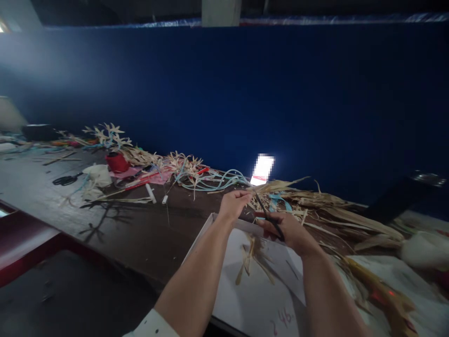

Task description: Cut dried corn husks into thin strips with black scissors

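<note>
My right hand (pixel 286 229) grips a pair of scissors (pixel 262 203) with dark handles, the blades pointing up and away to the left. Close to the blade tips, my left hand (pixel 235 204) is closed in a pinch. Whatever lies between its fingertips is too small to make out. Below both hands is a shallow white box (pixel 206 229), and a tied bunch of dried husk strips (pixel 249 257) lies inside it on white paper (pixel 259 299) with red handwriting. Just past the hands, small pale scraps (pixel 261 203) and a blue ribbon (pixel 280 202) lie on the table.
Dried husks (pixel 336 213) spread along the wall at right. A lit phone screen (pixel 263 169) leans there. Leftward are husk flowers (pixel 185 164), pale blue cords (pixel 224 180), a red thread spool (pixel 117 162) and black-handled scissors (pixel 66 179). A yellow glue gun (pixel 380 288) lies at right.
</note>
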Demonstrator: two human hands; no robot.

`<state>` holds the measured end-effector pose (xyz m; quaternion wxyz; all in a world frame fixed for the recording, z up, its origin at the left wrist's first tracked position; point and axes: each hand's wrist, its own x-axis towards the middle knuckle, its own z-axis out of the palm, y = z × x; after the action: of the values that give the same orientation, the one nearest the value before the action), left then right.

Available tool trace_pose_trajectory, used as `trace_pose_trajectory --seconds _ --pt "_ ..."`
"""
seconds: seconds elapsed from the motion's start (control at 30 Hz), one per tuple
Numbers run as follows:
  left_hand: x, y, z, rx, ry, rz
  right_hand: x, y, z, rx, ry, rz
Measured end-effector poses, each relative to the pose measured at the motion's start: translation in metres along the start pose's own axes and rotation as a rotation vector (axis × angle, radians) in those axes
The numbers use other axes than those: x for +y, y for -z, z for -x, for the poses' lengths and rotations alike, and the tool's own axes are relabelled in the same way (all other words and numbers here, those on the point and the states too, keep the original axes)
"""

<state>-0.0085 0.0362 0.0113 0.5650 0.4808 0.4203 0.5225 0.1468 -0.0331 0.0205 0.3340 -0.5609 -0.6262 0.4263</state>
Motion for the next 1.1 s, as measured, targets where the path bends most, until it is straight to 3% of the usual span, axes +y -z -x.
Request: trace_pose_trajectory --seconds 0.33,0.43,0.6,0.77,0.93,1.1 --pt "0.000 0.000 0.000 0.007 0.010 0.007 -0.006 -0.001 0.003 0.047 0.008 0.002" --pt "-0.001 0.000 0.000 -0.014 0.022 0.005 -0.003 -0.001 -0.001 0.162 0.015 -0.088" --pt "-0.001 -0.004 0.004 -0.067 0.007 -0.028 0.003 0.000 -0.009 0.481 0.074 -0.344" --pt "-0.002 -0.010 0.012 -0.216 0.000 -0.117 0.010 -0.003 -0.017 0.526 0.191 -0.550" --pt "-0.003 -0.012 0.014 -0.308 -0.021 -0.261 0.008 -0.007 -0.017 0.548 0.245 -0.388" --pt "-0.003 -0.012 0.011 -0.238 -0.031 -0.346 0.006 -0.006 -0.014 0.671 0.268 -0.168"
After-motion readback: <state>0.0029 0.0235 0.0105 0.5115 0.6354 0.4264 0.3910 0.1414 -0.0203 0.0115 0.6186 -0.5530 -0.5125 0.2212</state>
